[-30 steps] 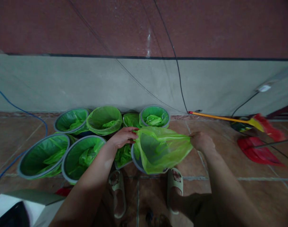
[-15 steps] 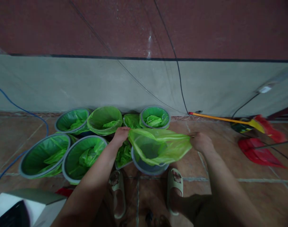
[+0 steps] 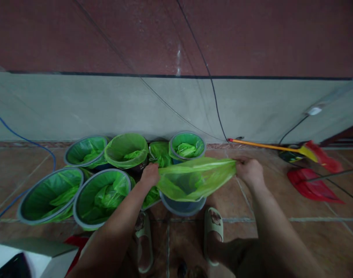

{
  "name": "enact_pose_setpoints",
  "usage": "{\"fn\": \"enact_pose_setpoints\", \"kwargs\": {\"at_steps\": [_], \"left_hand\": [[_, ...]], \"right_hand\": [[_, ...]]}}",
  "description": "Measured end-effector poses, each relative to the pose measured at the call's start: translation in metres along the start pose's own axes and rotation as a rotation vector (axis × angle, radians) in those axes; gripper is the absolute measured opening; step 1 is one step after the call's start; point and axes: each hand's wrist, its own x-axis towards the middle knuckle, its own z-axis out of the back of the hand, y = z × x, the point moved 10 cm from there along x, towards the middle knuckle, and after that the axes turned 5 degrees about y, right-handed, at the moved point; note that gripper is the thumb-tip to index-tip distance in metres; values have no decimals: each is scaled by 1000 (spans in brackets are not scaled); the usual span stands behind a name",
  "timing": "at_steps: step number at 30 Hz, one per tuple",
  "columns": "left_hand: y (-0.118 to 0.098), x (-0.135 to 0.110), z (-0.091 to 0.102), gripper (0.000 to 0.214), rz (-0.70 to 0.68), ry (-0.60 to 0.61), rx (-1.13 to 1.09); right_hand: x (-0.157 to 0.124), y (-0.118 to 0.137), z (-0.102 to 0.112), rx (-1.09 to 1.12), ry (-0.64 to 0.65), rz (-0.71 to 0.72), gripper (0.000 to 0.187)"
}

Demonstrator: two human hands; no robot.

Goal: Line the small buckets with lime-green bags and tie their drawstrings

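Stretched between my two hands is a green plastic bag (image 3: 214, 174), its mouth partly spread. My left hand (image 3: 150, 175) is closed on the bag's left edge, and my right hand (image 3: 250, 170) grips the right edge. Below the bag stands a grey trash bin (image 3: 182, 208), its front rim showing and the rest hidden by the bag. Green bags line several other bins close by, among them one with a grey rim (image 3: 102, 199) left of my left arm and a small one (image 3: 188, 146) just behind the held bag.
Against the wall lies an orange-handled broom (image 3: 266, 146) with a red and yellow head. A red dustpan (image 3: 312, 185) is on the tiles at right. Blue cable (image 3: 28, 139) runs along the left; a white box (image 3: 34, 255) sits at lower left.
My right hand has shifted slightly right and up, drawing the bag flatter and its mouth narrower. My left hand stays on the left edge. The view has moved a little.
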Motion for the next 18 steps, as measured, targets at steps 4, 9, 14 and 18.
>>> {"fn": "enact_pose_setpoints", "kwargs": {"at_steps": [4,9,14,18], "left_hand": [[30,-6,18,39,114,-73,30],[34,-9,104,25,5,-112,-285],[24,-96,279,48,-246,-673,-585],[32,-190,282,50,-465,-1084,-532]], "right_hand": [[-5,-15,12,59,-46,-66,41],[-5,11,73,225,-22,4,41],[-82,54,248,619,-638,401,44],[-162,23,227,542,-924,376,50]]}}
